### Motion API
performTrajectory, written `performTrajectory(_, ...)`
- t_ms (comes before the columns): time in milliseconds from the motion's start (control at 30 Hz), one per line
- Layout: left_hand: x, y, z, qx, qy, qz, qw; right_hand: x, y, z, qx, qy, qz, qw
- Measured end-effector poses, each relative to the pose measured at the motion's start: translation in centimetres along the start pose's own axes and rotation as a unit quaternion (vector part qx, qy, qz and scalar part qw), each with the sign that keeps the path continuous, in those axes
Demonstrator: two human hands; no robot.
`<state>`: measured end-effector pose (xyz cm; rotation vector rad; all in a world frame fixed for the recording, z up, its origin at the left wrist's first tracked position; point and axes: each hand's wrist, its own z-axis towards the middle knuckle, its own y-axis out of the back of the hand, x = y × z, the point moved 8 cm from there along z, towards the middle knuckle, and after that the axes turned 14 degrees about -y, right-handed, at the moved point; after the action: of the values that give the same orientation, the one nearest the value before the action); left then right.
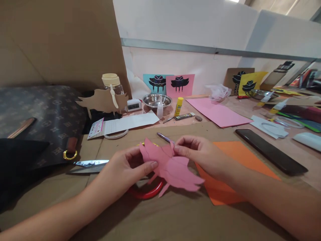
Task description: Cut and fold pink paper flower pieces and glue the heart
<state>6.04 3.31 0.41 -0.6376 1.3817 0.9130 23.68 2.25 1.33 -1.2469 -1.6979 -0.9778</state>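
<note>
A pink paper cutout (170, 167) with wing-like edges and narrow strips is held up over the brown cardboard. My left hand (135, 164) is closed on its left part, thumb on top. Fingers of my right hand (193, 150) pinch a small strip at its upper edge. Beneath the cutout and my left hand lie scissors, their red handle (147, 194) partly covered and their blades (91, 166) pointing left. Behind the cutout rests a pen (164, 137). Orange paper (225, 187) lies under my right forearm.
A dark phone-like slab (271, 152) lies to the right. Farther back are pink sheets (220, 112), a glue stick (178, 106), a metal bowl (147, 102) and a small white bottle (159, 110). A brown patterned bag (57, 117) stands at left.
</note>
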Motion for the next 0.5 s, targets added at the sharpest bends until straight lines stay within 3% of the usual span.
performTrajectory(133, -0.2, 0.03, -0.09, 0.009, -0.005, 0.03, 0.999, 0.97, 0.41, -0.62, -0.049, 0.023, -0.012, 0.998)
performTrajectory(333, -0.17, 0.39, -0.08, 0.002, -0.009, 0.091, 0.996, 0.86, -0.11, -0.64, -0.023, 0.021, -0.022, 0.999)
performTrajectory(500, -0.47, 0.39, -0.15, -0.008, -0.013, 0.098, 0.995, 0.62, -0.03, -0.54, -0.038, 0.027, -0.029, 0.999)
